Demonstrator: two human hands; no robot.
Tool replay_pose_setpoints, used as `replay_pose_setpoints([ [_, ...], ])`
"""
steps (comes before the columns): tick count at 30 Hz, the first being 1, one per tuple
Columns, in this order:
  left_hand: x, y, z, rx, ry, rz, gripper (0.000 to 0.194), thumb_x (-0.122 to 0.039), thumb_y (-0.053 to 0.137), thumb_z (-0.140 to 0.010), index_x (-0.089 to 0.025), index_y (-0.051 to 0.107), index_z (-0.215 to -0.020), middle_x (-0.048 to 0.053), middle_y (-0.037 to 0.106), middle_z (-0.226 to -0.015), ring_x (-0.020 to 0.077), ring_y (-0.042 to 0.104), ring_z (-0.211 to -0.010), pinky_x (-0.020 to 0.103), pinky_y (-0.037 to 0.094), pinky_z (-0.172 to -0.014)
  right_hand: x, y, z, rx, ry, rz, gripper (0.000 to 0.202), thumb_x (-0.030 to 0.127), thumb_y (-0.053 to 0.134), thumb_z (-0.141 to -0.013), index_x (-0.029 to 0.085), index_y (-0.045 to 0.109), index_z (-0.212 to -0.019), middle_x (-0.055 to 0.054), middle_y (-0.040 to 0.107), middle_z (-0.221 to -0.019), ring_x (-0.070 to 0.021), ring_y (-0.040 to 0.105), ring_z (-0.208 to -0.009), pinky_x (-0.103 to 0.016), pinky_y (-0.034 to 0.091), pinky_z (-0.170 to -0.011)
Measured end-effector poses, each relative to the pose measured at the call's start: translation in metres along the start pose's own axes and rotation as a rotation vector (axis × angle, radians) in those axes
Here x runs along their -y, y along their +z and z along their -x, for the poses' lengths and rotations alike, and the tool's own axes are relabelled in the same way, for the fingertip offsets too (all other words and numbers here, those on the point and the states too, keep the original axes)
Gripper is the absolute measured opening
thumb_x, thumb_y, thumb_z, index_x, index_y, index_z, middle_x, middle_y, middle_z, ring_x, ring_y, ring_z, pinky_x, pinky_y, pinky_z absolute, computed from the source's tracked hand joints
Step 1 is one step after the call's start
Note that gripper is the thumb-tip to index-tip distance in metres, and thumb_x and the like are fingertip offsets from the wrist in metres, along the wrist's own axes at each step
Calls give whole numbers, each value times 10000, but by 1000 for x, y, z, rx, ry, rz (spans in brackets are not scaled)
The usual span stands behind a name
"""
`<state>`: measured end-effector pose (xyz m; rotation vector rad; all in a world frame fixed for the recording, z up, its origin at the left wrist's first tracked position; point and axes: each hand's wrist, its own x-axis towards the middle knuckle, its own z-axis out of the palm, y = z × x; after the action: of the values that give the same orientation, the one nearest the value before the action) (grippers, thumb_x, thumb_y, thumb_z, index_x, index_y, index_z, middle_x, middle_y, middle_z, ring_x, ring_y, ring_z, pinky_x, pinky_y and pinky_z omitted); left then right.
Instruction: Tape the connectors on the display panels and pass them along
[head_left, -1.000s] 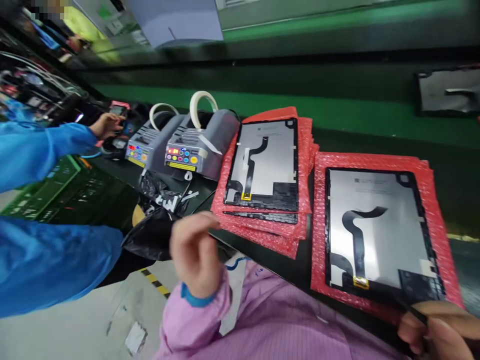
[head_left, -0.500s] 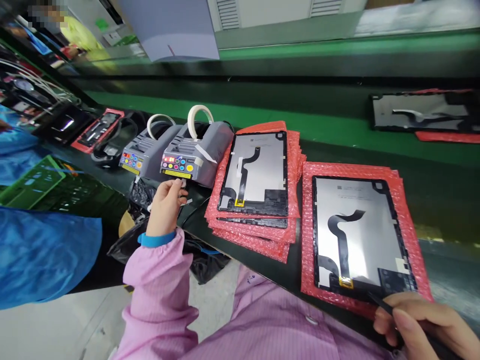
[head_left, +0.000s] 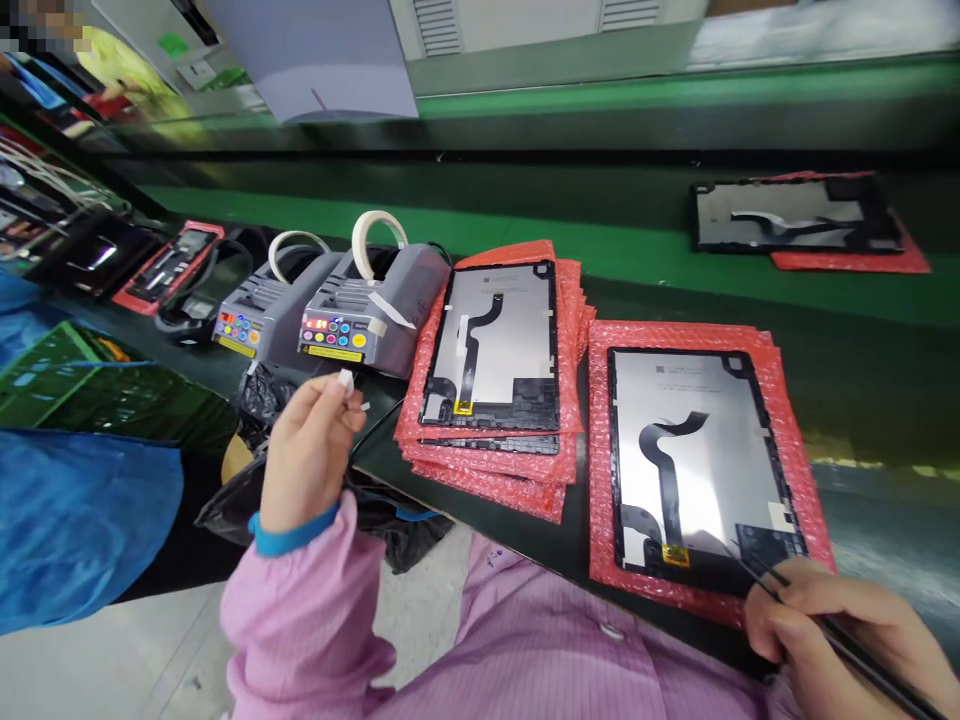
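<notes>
My left hand [head_left: 306, 445], wearing a blue wristband, pinches a small whitish piece of tape [head_left: 346, 380] just in front of the nearer tape dispenser [head_left: 390, 325]. In my right hand [head_left: 847, 625] are black tweezers [head_left: 844, 640], their tips over the lower right corner of a tablet screen panel [head_left: 712, 450]. This panel lies back side up on red bubble wrap [head_left: 799, 450], with a black flex cable [head_left: 667, 480] across its silvery back. To its left, another screen panel [head_left: 517, 330] tops a stack with red bubble wrap between the layers.
A second tape dispenser [head_left: 274, 310] stands left of the first. Another panel [head_left: 795, 215] lies at the back right on bubble wrap. A black bag [head_left: 259, 395] hangs at the bench edge. A person's blue garment [head_left: 82, 520] is at the left.
My left hand has drawn back from the dispenser's front toward me, with the tape piece in its fingers. The right hand stays near the panel's corner with the tweezers. The view has shifted slightly.
</notes>
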<state>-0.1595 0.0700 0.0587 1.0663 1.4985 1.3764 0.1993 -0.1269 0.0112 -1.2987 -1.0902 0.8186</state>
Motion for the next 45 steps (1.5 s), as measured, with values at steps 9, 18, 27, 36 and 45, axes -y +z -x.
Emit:
replay_pose_setpoints([
  [9,21,109,131,874,-543,436,394,-511,808,-883,-187,586,-847,-56,432,-657,66,341,-560,220,238,-528,27,38,-4,119,104,-279,133,269,680,-1004,318,641,-1121,-25,787,-947,-147,743,-696,-236,616,-617],
  [18,27,126,139,940,-634,386,446,-561,807,-868,-188,565,-858,-57,465,-646,66,344,-559,230,231,-542,16,30,-7,141,89,-209,153,178,666,-1003,287,604,-1091,-17,776,-943,-116,747,-700,-195,592,-617],
  [27,41,128,151,1108,94,343,247,-406,603,-1043,-229,655,-878,17,535,-828,124,524,-688,272,438,-632,8,50,-13,-232,227,-466,251,359,625,-1035,260,490,-848,65,684,-657,-83,557,-381,-160,465,-376],
  [36,45,118,147,1065,297,161,198,-342,545,-1072,-266,655,-1219,33,515,-933,139,522,-766,244,464,-663,22,-7,-9,-49,1,-151,220,465,793,-905,312,691,-1027,-9,806,-894,-188,794,-800,-270,648,-674],
  [45,47,118,152,1098,256,1,410,-302,480,-1088,-272,542,-1491,64,623,-995,176,608,-853,292,531,-736,39,-8,-36,-38,12,12,359,192,839,-862,272,501,-773,18,793,-804,-199,799,-767,-310,679,-729],
])
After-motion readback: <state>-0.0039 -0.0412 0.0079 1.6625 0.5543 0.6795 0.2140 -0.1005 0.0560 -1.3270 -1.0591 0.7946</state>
